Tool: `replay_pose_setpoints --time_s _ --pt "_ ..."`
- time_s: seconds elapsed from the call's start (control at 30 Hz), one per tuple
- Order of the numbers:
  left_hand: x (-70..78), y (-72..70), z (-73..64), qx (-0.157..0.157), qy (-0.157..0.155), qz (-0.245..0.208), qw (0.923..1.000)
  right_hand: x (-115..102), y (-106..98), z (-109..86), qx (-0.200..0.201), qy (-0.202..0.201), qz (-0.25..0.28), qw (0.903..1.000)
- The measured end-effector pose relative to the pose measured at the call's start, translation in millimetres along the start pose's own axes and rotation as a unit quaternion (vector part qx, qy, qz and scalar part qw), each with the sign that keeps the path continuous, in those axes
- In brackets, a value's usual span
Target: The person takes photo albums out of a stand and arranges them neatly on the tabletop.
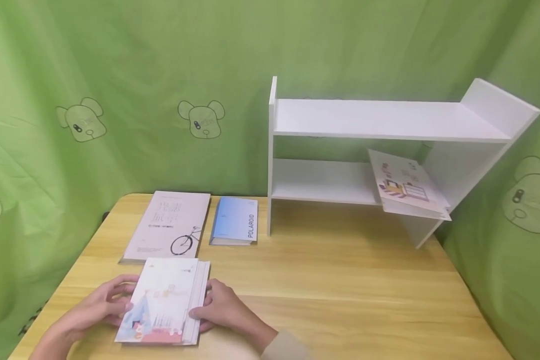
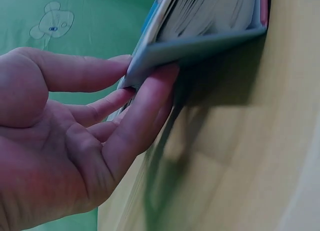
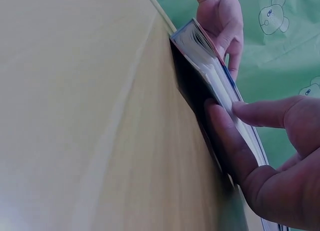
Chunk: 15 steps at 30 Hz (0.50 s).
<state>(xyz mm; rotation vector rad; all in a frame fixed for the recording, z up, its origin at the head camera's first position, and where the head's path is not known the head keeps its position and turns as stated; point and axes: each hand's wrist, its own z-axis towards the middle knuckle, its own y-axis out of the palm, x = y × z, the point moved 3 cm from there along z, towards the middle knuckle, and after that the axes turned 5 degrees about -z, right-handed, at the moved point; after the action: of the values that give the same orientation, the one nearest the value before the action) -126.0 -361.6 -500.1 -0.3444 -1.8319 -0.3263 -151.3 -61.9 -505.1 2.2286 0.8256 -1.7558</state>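
A white hardcover book (image 1: 159, 300) with a blue tent picture is held just above the near left part of the table, its loose pages (image 2: 205, 16) visible at the edge. My left hand (image 1: 101, 305) pinches its left edge, thumb on top and fingers beneath. On the opposite side my right hand (image 1: 227, 307) holds the page side, thumb against the edge and a finger (image 3: 227, 136) under the bottom cover. The book's underside lies in shadow in the right wrist view.
Behind it lie a large pale book (image 1: 162, 215) with a bicycle drawing and a blue POLAROID album (image 1: 235, 220). A white two-tier shelf (image 1: 387, 120) stands at the back right. Another illustrated book (image 1: 405, 185) leans on its lower board, jutting past the front. A green curtain (image 1: 139, 60) surrounds the table.
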Motion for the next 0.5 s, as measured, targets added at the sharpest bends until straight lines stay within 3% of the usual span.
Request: replay_pose_setpoints --time_s 0.37,0.5 --pt "3.7 -22.1 7.1 0.014 0.014 0.009 0.9998 -7 14 19.4 0.034 0.005 0.005 0.9994" --pt "5.2 -28.9 1.9 0.008 0.026 0.011 0.9996 -10 21 25.1 0.029 -0.001 0.011 0.9995"
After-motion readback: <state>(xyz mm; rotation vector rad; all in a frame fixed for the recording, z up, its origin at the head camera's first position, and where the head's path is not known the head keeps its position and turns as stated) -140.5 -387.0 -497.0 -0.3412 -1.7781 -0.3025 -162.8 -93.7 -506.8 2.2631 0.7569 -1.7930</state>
